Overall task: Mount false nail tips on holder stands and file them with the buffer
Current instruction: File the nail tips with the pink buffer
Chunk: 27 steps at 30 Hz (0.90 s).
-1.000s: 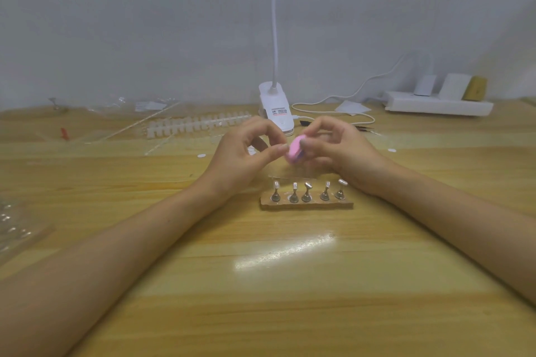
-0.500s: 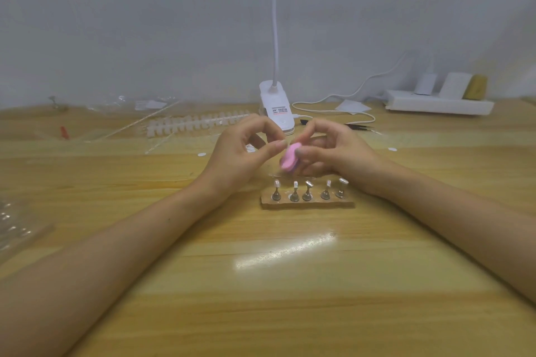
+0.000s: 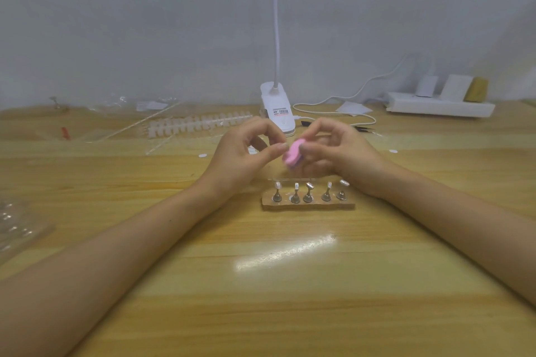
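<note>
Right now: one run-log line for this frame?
right hand: holds pink buffer | left hand: pinching beside buffer, contents unclear | stands: five on base

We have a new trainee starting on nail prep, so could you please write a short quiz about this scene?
1. How many holder stands sit on the base?
2. True or false: the pink buffer lies on the base.
3. What stands just behind the buffer? A. a clip lamp B. a power strip C. a bottle

Key
1. Five.
2. False: the right hand holds it above the base.
3. A.
</note>
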Available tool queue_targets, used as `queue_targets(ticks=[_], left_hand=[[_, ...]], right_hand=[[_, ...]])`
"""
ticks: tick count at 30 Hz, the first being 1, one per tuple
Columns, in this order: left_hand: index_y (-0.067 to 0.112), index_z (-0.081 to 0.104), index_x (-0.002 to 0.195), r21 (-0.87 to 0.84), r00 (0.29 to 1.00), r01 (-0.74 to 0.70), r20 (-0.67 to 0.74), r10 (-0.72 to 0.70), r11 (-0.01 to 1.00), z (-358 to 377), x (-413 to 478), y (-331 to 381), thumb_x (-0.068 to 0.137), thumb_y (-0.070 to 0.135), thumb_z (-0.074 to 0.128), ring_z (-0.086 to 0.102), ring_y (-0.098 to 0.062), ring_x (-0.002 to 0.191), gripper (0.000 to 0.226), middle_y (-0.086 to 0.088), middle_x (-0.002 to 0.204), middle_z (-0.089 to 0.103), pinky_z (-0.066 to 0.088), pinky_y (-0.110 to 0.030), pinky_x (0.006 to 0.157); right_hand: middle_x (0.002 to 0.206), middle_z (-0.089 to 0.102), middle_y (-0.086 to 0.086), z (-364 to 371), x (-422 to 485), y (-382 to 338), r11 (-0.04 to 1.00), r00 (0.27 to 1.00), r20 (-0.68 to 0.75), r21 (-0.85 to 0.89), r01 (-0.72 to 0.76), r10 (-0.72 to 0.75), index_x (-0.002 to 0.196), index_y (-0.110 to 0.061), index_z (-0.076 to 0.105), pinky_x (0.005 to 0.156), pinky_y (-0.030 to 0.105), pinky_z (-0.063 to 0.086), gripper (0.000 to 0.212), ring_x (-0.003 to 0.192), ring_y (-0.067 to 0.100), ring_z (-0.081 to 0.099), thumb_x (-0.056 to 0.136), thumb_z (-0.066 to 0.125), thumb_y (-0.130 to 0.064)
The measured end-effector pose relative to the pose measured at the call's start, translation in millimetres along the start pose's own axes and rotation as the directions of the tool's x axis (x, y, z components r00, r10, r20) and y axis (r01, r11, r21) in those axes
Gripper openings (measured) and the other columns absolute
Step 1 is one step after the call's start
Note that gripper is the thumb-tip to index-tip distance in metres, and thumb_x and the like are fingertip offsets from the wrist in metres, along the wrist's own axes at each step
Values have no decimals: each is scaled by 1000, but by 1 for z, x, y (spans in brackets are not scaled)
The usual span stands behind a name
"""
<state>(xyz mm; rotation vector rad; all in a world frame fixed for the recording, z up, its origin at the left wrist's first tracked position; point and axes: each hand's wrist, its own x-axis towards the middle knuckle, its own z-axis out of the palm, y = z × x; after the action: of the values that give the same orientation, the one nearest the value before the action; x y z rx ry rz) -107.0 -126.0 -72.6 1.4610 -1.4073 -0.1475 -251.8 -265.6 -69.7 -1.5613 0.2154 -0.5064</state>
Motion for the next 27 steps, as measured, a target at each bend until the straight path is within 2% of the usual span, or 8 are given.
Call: queue_targets(ticks=[2,5,7,11,15,19,23,27], left_hand=[[16,63,79,-9,1000,12,-8,-12,1000,-1,0,0,89,5,69,57,-5,77,16,-9,88,64,43,-16,73],[21,62,78,-15,999,31,-9,-32,999,-1,0,0,89,9,69,55,-2,74,18,-7,89,64,43,-13,71],[21,63,78,-20,999,36,-15,-36,999,-1,0,1,89,10,69,56,-2,75,18,-7,89,64,43,-14,71],[18,64,79,24,1000,-12,14,11,1000,0,-1,2,88,6,70,57,-4,80,16,-2,85,64,44,-15,73],[18,64,79,20,1000,-7,-3,7,1000,0,-1,1,89,7,69,57,-5,80,16,-4,86,64,44,-16,74],[11,65,79,26,1000,-10,2,10,1000,0,0,0,88,4,70,58,-8,80,12,-7,85,64,45,-18,73],[17,64,78,11,1000,3,8,-3,1000,0,0,0,88,5,70,57,-2,76,16,-2,85,63,45,-15,72],[18,63,78,-21,999,37,-8,-37,999,-1,0,0,89,6,69,56,-6,77,17,-8,89,64,44,-17,73]], right_hand=[[88,77,12,3,-1,1,997,998,54,-77,-6,10,89,-11,60,63,25,59,20,76,20,76,79,73,-22],[91,76,17,-1,0,1,1000,997,-74,28,9,-7,93,-7,63,66,28,61,21,76,21,75,80,72,-20],[94,75,19,-2,1,2,999,994,-110,29,15,-12,95,-5,63,67,28,61,19,78,23,75,84,71,-17],[92,76,17,-3,1,1,1000,1000,-31,-17,0,-1,95,-5,60,74,33,63,20,80,24,75,83,70,-17],[91,76,17,-3,1,0,1000,999,-32,2,4,-4,96,-4,59,72,32,63,24,79,24,75,82,71,-19],[90,77,14,1,-1,1,992,999,48,-125,18,-12,93,-8,61,65,28,60,23,79,24,75,80,75,-22],[88,77,14,-3,1,1,997,994,-109,66,38,-30,92,-8,63,64,24,59,20,76,20,75,81,72,-21],[86,77,12,3,-2,2,996,998,55,-94,10,-5,83,-16,66,61,23,58,12,74,20,75,80,76,-23]])
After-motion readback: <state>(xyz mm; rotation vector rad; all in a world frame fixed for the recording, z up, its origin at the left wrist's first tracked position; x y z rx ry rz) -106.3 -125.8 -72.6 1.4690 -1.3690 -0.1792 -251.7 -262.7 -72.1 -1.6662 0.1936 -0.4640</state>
